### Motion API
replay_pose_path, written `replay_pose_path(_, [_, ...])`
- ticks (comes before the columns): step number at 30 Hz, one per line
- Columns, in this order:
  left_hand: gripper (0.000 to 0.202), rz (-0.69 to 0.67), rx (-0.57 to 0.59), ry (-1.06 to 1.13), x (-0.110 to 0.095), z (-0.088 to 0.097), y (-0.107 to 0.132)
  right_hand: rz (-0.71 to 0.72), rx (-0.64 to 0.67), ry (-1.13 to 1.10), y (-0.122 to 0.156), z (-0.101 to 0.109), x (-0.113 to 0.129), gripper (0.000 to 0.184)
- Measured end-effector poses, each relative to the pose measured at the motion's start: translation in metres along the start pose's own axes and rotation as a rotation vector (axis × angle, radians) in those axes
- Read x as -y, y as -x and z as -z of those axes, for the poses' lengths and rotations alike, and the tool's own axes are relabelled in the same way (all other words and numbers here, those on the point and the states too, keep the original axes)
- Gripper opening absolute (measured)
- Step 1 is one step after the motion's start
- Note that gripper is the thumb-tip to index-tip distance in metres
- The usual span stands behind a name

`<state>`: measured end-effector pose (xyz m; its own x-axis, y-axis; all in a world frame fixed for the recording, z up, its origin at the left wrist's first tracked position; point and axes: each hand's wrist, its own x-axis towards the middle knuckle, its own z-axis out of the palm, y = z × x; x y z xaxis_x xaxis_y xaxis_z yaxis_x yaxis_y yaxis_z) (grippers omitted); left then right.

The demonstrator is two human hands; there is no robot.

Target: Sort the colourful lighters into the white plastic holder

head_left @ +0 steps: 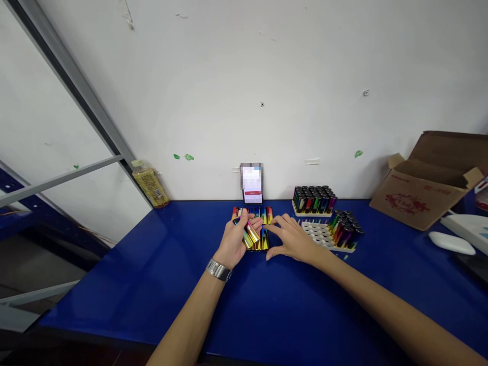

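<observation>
My left hand [237, 240], with a metal watch [218, 270] on the wrist, is closed around a rainbow-coloured metallic tube [248, 230]. It hovers over a flat row of several similar rainbow tubes [259, 218] lying on the blue table [152, 274]. My right hand [292, 238] rests just right of that row, fingers curled down onto the table and touching the tubes' edge; I cannot make out anything held in it.
A white holed tray [320, 235] partly filled with upright tubes sits right of my hand; a full tray [313, 200] stands behind it. A phone [252, 184] leans on the wall. A drink bottle [150, 184] stands left, a cardboard box [430, 178] and white mouse [452, 243] right.
</observation>
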<state>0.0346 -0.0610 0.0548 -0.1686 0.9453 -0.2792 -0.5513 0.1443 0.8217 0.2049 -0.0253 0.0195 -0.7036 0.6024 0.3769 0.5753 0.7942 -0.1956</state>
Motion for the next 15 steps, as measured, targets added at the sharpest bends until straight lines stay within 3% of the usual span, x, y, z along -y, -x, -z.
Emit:
replay_pose_path(5, [0.022, 0.025, 0.042, -0.027, 0.002, -0.004, 0.004, -0.050, -0.077, -0.260, -0.009, 0.022, 0.009, 0.065])
replay_pose_path(10, [0.021, 0.053, 0.224, -0.076, 0.008, -0.006, 0.010, 0.006, 0.019, -0.308, -0.015, 0.033, 0.024, 0.063])
replay_pose_path(15, [0.028, 0.044, 0.162, -0.120, 0.007, -0.004, 0.007, -0.053, -0.050, -0.207, -0.005, 0.028, 0.015, 0.064])
